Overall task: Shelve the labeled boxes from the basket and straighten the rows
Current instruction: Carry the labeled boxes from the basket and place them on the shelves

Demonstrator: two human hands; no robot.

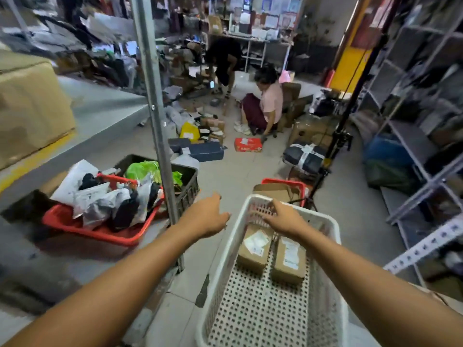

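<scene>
White perforated basket (323,246) stands on the floor at lower right. Two labeled boxes lie side by side on its bottom toward the far end: left box (254,247), right box (290,259). Right hand (283,217) hovers over the far end, fingers spread and relaxed, just beyond the boxes, holding nothing. Left hand (208,216) is outside the left rim, fingers loosely extended, empty.

A white basket (333,236) with a dotted, perforated floor is holding two brown boxes (254,249) bearing white labels, while a red tub (100,232), a black crate (190,182) and a green bag (145,169) are sitting nearby.
</scene>
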